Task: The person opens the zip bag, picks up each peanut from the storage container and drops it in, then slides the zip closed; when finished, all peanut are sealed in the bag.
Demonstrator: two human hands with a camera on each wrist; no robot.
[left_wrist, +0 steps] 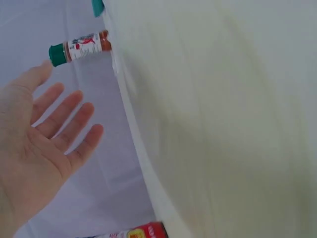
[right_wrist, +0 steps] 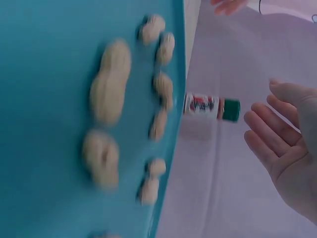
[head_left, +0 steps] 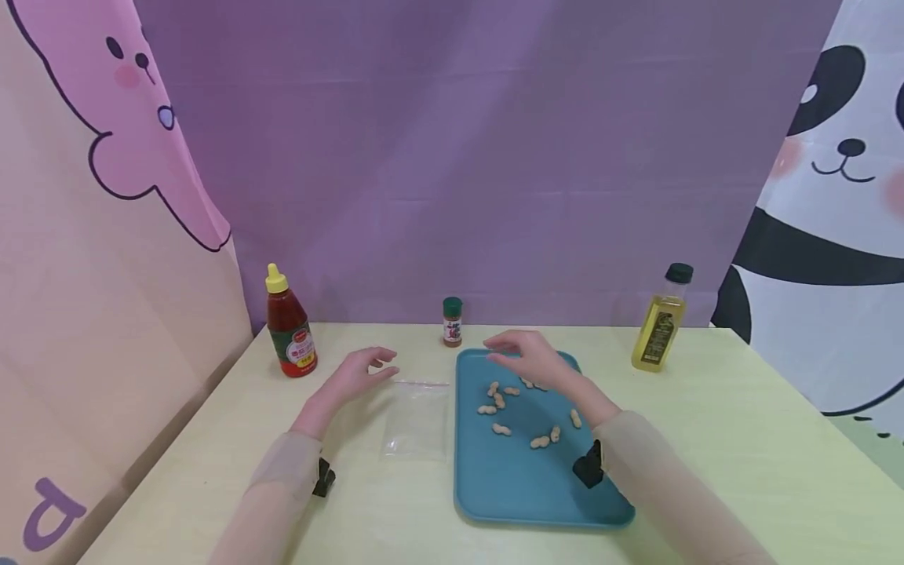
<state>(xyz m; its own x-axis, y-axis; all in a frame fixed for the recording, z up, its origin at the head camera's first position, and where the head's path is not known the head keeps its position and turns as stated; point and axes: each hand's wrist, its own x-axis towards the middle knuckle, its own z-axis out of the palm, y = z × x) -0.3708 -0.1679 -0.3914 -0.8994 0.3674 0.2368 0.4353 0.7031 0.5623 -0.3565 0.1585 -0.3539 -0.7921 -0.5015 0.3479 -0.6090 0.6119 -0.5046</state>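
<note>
My left hand [head_left: 359, 373] hovers over the table near the top edge of a clear zip bag [head_left: 417, 422], which lies flat. In the left wrist view its fingers [left_wrist: 69, 116] are spread and hold nothing. Above the far part of a blue tray [head_left: 523, 490] hangs my right hand [head_left: 533, 359], empty, with relaxed fingers seen in the right wrist view. Several peanuts in their shells [head_left: 501, 429] lie scattered on the tray, and some are partly hidden behind the right hand and forearm.
A small spice bottle with a green cap [head_left: 452, 323] stands behind the tray. At the back left is a ketchup bottle [head_left: 292, 333], at the back right an oil bottle [head_left: 660, 326]. A purple cloth [head_left: 452, 157] hangs behind the table.
</note>
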